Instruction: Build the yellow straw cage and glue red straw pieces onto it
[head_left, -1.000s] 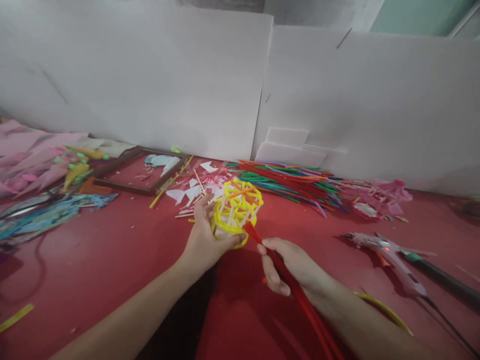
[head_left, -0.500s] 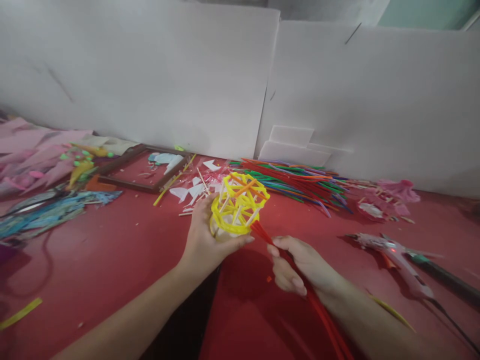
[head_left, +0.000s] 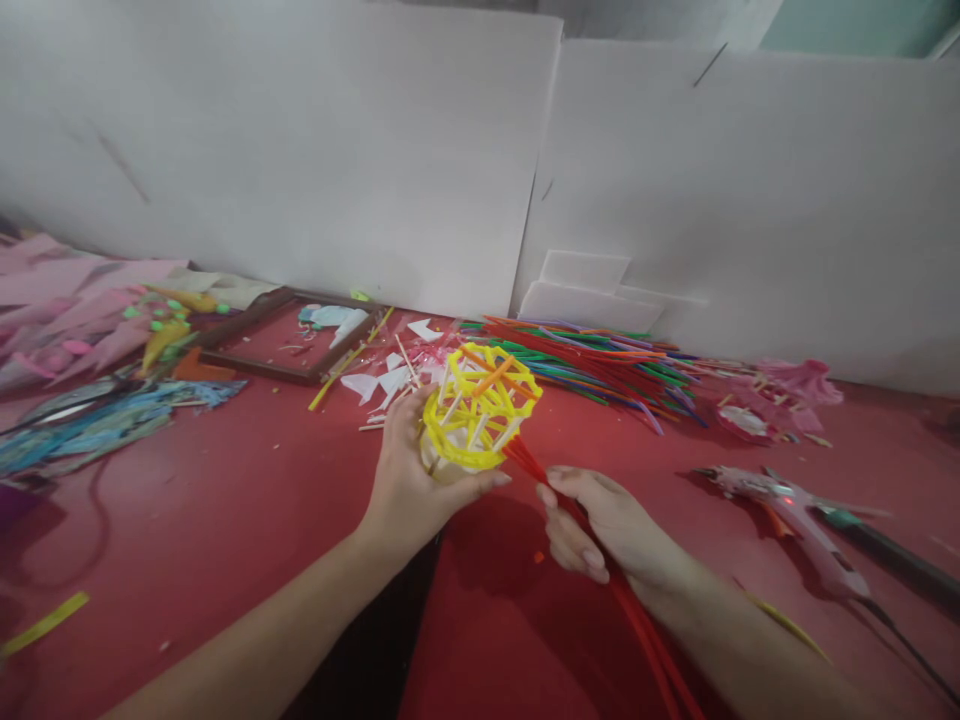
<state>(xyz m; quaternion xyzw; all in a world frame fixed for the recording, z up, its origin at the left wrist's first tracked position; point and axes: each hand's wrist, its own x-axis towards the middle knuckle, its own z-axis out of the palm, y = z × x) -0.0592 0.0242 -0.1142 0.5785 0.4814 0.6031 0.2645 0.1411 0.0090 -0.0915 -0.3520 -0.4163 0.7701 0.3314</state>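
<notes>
My left hand (head_left: 420, 470) is wrapped round the base of a small craft frame (head_left: 482, 408). Yellow pipe cleaners form its rings and spokes, pale sticks stand between the two levels, and orange pieces lie across the top. Its base looks whitish and is partly hidden by my fingers. My right hand (head_left: 592, 520) is closed on a bundle of red pipe cleaners (head_left: 530, 462). The far tips of the bundle are close to the frame's lower right rim; I cannot tell whether they touch. The bundle's other end trails down below my right wrist.
Behind lies a pile of coloured pipe cleaners (head_left: 600, 360). At right are a pink glue gun (head_left: 799, 530) with a red light and a pink craft piece (head_left: 780, 395). A brown frame (head_left: 289, 372), paper scraps (head_left: 390, 380) and blue fabric (head_left: 105, 430) lie leftward. White boards (head_left: 300, 150) stand behind.
Almost nothing differs. The right hand and the red bundle have shifted very slightly, and the view has moved a little. Both hands keep their hold.
</notes>
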